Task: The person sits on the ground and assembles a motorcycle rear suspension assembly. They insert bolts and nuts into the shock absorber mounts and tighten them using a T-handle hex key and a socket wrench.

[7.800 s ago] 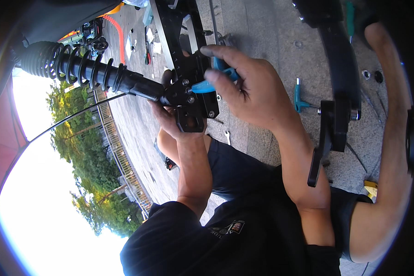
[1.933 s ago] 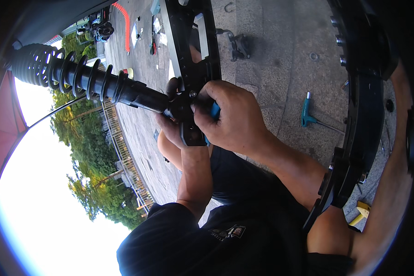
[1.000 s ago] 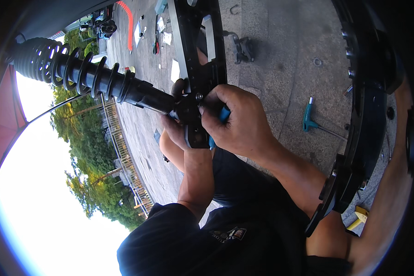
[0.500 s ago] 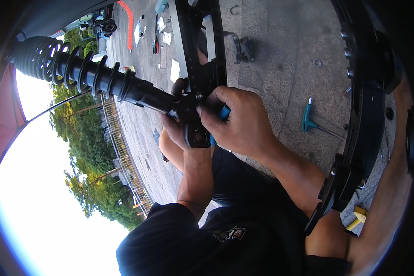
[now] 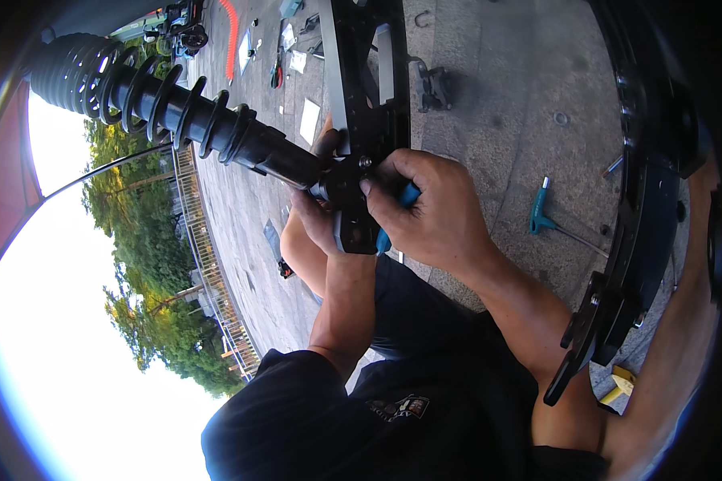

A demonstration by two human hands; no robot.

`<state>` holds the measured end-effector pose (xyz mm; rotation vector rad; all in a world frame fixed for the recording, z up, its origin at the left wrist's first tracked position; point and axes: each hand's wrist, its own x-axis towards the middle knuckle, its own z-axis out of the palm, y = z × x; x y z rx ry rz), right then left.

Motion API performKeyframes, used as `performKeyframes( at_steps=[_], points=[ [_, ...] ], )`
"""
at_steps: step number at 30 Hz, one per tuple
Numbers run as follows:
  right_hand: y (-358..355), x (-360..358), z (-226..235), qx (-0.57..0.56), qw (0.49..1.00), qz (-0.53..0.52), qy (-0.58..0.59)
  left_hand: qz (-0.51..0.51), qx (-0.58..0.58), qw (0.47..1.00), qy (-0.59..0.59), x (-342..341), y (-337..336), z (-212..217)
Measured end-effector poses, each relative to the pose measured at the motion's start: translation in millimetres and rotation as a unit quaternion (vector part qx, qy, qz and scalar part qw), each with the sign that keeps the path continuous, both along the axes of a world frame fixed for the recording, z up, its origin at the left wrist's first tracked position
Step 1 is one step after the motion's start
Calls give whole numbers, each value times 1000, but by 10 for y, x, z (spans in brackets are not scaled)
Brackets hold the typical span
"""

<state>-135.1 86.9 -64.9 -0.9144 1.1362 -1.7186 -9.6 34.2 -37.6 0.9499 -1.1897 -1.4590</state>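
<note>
A black coil-over shock absorber (image 5: 192,112) slants down from the upper left. Its lower end meets a bracket on a black metal swingarm (image 5: 349,88), where a bolt head (image 5: 365,162) shows. My left hand (image 5: 314,220) is wrapped round this joint from behind and grips the bracket (image 5: 353,228); part of its fingers is hidden. On the right side, my right hand (image 5: 433,208) is closed on a blue-handled tool (image 5: 409,195), its fingertips close to the bolt. Most of that tool is covered by the hand and bracket, so its working end cannot be made out.
A teal T-handle hex key (image 5: 542,215) lies on the stone paving to the right. Another black frame part (image 5: 638,200) stands at the right edge, by a yellow hammer (image 5: 619,385). Red-handled pliers (image 5: 277,76), papers and a coiled orange hose (image 5: 231,40) lie farther off.
The shock absorber, swingarm and both hands appear slightly farther right in the picture, along with the ground behind them. Both hands keep their grip.
</note>
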Motion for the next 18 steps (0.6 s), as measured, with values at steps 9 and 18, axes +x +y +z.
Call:
performKeyframes(
  at_steps=[9,18],
  points=[
    [17,-54,11,-9,999,-26,-17,-71,49,993,81,-35,2,26],
    [20,-48,47,-21,999,-26,39,-37,55,997,49,-29,6,33]
  ],
)
